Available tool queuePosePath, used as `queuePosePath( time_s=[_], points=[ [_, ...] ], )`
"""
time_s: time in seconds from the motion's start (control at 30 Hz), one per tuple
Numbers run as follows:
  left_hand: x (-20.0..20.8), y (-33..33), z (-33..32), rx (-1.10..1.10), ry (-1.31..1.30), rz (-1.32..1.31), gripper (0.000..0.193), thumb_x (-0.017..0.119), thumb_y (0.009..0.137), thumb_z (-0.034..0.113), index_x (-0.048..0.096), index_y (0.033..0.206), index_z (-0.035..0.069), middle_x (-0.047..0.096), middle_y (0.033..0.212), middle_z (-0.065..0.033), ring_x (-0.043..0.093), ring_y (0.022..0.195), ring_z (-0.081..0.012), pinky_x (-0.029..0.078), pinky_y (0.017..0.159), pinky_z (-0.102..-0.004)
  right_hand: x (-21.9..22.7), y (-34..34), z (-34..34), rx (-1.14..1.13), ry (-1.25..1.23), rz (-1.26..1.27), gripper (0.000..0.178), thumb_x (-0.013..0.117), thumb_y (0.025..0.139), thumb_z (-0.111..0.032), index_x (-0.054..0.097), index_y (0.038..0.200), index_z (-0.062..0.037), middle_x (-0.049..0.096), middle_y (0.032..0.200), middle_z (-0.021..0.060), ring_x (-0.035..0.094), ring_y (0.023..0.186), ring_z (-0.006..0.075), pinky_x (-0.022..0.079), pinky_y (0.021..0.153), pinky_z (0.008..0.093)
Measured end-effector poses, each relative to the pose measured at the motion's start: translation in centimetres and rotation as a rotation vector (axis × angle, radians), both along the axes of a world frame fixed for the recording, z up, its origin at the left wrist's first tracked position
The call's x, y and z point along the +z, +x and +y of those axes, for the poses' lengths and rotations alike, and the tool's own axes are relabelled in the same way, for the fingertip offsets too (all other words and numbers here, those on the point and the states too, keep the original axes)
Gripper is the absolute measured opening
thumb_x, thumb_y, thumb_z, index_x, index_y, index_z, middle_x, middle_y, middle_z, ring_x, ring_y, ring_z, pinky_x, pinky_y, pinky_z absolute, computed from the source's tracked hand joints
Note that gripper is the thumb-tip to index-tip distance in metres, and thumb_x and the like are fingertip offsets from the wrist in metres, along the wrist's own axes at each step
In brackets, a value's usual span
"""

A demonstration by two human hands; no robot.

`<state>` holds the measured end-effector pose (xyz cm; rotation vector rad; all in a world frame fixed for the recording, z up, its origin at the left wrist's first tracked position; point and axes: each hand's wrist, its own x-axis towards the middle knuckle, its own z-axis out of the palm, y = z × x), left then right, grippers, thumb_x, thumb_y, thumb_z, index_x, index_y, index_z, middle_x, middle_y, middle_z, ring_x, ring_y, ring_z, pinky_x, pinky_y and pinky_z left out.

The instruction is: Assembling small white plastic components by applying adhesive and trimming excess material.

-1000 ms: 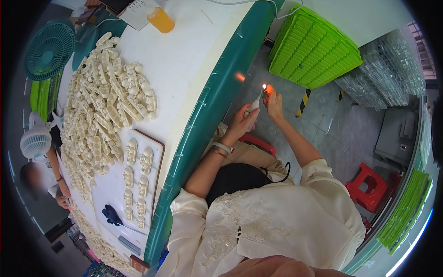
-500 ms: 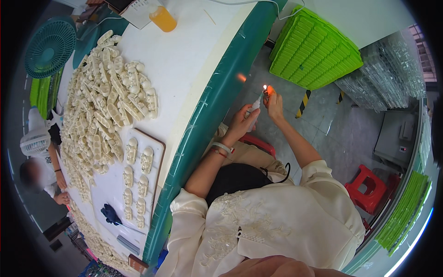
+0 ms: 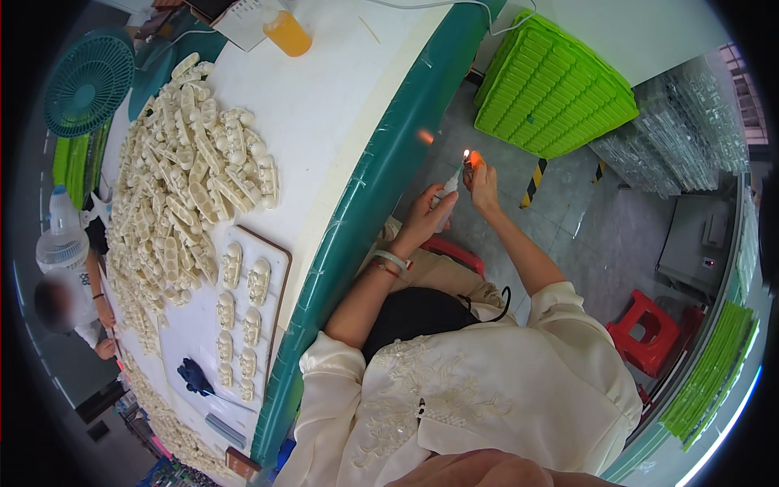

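My left hand (image 3: 422,217) is closed round a small white bottle (image 3: 446,197) with a narrow nozzle that points up. An orange lighter (image 3: 475,160) is gripped in my right hand (image 3: 484,188), and a small flame (image 3: 466,153) burns at the nozzle's tip. Both hands are held out beyond the table's edge, above the floor. To their left on the table, a board (image 3: 276,268) carries two rows of cream-coloured shoe-like moulded pieces (image 3: 257,282). Behind it lies a large heap of similar pieces (image 3: 182,170).
The green padded table edge (image 3: 365,187) runs just left of my hands. Stacked green crates (image 3: 552,81) stand ahead on the right, and a red stool (image 3: 645,333) is at the far right. A bottle of orange liquid (image 3: 286,34) sits on the table. Across it another person (image 3: 77,304) works.
My hands, the bottle and the lighter stay in nearly the same place, with the flame still lit. The person across the table has shifted a hand slightly.
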<state>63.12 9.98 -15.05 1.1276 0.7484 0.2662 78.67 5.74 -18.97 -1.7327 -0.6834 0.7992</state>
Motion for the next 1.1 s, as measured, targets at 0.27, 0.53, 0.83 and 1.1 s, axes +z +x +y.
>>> queuePosePath(
  time_s=[0.27, 0.53, 0.83, 1.1],
  points=[
    [0.1, -0.2, 0.0, 0.005, 0.0, 0.022, 0.032, 0.054, 0.088, 0.031, 0.051, 0.106, 0.005, 0.053, 0.069, -0.0015, 0.052, 0.053, -0.0085, 0.042, 0.049, -0.0207, 0.3, -0.5, 0.1, -0.025, 0.02, 0.02, 0.044, 0.029, 0.085, -0.031, 0.046, 0.057, -0.0011, 0.042, 0.046, 0.0047, 0.042, 0.043, 0.0145, 0.033, 0.044, 0.032],
    [0.3, -0.1, -0.1, 0.012, -0.008, 0.004, 0.033, 0.054, 0.088, 0.033, 0.051, 0.105, 0.005, 0.053, 0.069, -0.0015, 0.053, 0.053, -0.009, 0.042, 0.048, -0.021, -0.1, -0.1, 0.0, -0.023, 0.011, 0.01, 0.046, 0.028, 0.087, -0.032, 0.045, 0.057, -0.0017, 0.042, 0.047, 0.0042, 0.042, 0.043, 0.0135, 0.032, 0.043, 0.0306],
    [0.8, 0.3, 0.0, 0.02, 0.015, 0.018, 0.034, 0.055, 0.088, 0.033, 0.051, 0.107, 0.005, 0.053, 0.069, -0.0012, 0.052, 0.054, -0.0081, 0.042, 0.049, -0.021, 2.0, 5.3, 1.1, -0.37, 0.078, 0.089, 0.037, 0.036, 0.091, -0.032, 0.051, 0.087, 0.0011, 0.05, 0.063, 0.0045, 0.046, 0.053, 0.0112, 0.034, 0.046, 0.0267],
    [0.3, -0.3, 0.0, 0.07, 0.056, -0.013, 0.037, 0.058, 0.086, 0.034, 0.053, 0.105, 0.004, 0.054, 0.064, -0.0019, 0.051, 0.05, -0.0086, 0.04, 0.045, -0.0234, 19.7, 3.6, 8.0, -0.088, 0.371, -0.801, 0.025, 0.048, 0.082, -0.006, 0.049, 0.106, 0.0007, 0.053, 0.089, 0.0148, 0.054, 0.083, 0.0276, 0.042, 0.075, 0.0358]
  ],
)
